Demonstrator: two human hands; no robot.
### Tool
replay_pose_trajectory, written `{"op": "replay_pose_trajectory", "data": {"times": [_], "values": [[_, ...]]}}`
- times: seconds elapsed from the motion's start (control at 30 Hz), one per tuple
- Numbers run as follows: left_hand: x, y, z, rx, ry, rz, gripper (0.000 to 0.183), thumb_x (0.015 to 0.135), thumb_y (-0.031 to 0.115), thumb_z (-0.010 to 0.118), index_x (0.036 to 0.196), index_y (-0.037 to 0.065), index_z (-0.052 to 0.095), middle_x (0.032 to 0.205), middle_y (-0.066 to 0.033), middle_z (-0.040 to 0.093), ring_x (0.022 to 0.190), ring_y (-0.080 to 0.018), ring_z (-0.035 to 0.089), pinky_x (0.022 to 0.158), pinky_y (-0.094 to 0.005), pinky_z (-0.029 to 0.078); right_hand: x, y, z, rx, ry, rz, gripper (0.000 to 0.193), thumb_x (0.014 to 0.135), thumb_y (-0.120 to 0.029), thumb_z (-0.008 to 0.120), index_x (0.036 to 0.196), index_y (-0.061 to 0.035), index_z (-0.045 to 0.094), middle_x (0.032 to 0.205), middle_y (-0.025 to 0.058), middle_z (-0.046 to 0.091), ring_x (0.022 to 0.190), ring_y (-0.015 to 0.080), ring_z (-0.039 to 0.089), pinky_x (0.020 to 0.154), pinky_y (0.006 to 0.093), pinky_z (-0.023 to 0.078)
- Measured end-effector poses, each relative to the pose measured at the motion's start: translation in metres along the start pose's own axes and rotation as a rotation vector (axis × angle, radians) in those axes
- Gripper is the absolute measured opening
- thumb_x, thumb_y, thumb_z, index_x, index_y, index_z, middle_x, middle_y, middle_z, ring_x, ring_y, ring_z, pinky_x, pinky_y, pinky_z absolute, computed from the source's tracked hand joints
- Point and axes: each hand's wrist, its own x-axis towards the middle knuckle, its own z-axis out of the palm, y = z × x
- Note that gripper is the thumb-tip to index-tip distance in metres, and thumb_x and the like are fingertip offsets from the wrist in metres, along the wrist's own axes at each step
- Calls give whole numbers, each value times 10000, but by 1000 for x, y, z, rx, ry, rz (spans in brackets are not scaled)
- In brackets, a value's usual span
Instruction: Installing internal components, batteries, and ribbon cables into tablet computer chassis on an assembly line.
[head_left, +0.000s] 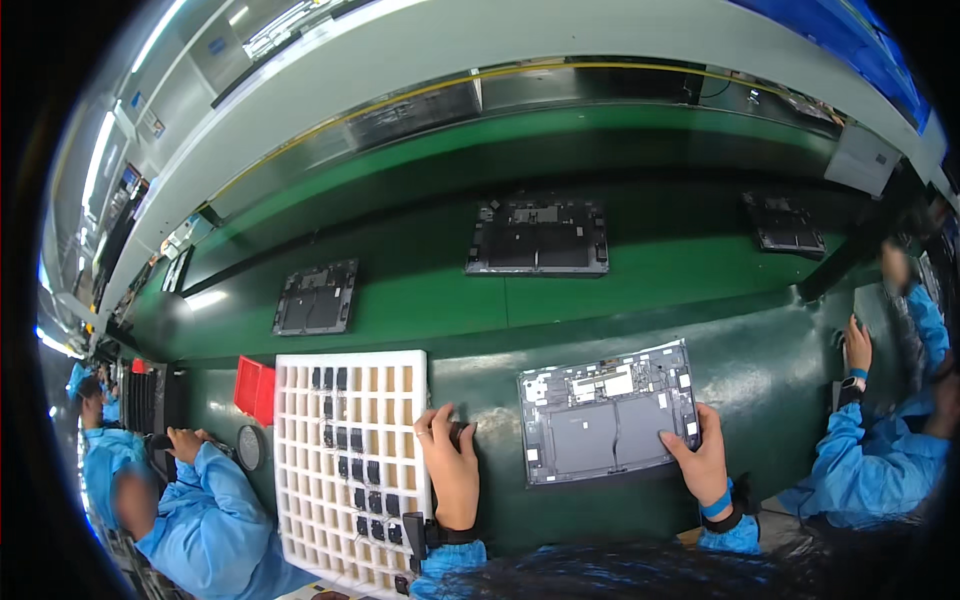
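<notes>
Nearby: white tray (300,440) | red bin (256,389) | left hand (452,470) beside tray

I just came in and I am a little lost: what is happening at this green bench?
A person rests the right hand on the near right corner of an open laptop base lying flat on the green bench. The left hand holds a small dark part beside a white grid tray of similar parts. More open bases lie on the belt behind.
</notes>
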Motion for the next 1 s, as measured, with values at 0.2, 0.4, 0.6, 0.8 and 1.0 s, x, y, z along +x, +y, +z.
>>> {"op": "replay_pose_trajectory", "data": {"times": [0.2, 0.4, 0.6, 0.8, 1.0], "values": [[15, 0, 6, -2, -44, 100, 294, 1062, -6, 628, 1355, -22, 639, 1238, -246, 699, 1130, -383, 711, 922, -440, 581, -4, -11, -19, -358, -6, -121, 583, 922, -158, 833, 1430, -17, 584, 1358, 133, 576, 1223, 270, 594, 1048, 393, 482], [3, 10, -7, 203, 135, 226, 294, 1028, -2, 675, 1319, -42, 679, 1161, -238, 733, 1071, -407, 717, 928, -454, 573, -7, -6, -37, -168, 62, -42, 473, 980, -119, 763, 1420, -29, 613, 1359, 89, 624, 1249, 217, 578, 1052, 369, 475], [6, 8, -16, 31, 40, 42, 187, 896, 52, 852, 1027, -34, 750, 956, -188, 729, 861, -383, 729, 772, -432, 584, -7, -18, -34, 12, 28, -30, 347, 1056, -64, 682, 1393, 2, 634, 1344, 65, 665, 1230, 165, 605, 1090, 307, 457], [8, 1, -21, -43, 21, -26, 248, 857, 55, 900, 1024, -38, 742, 897, -167, 742, 792, -299, 746, 718, -385, 589, -8, -23, -26, 38, 24, -16, 311, 1076, -79, 653, 1374, 9, 635, 1325, 75, 666, 1237, 167, 611, 1105, 312, 450], [10, 0, -21, 86, 79, 119, 285, 894, 24, 855, 1167, -4, 775, 1159, -175, 733, 1003, -328, 721, 910, -428, 587, -8, -22, -27, 48, 6, -10, 290, 1080, -68, 638, 1356, 20, 638, 1301, 88, 675, 1237, 176, 623, 1109, 318, 454]]}}
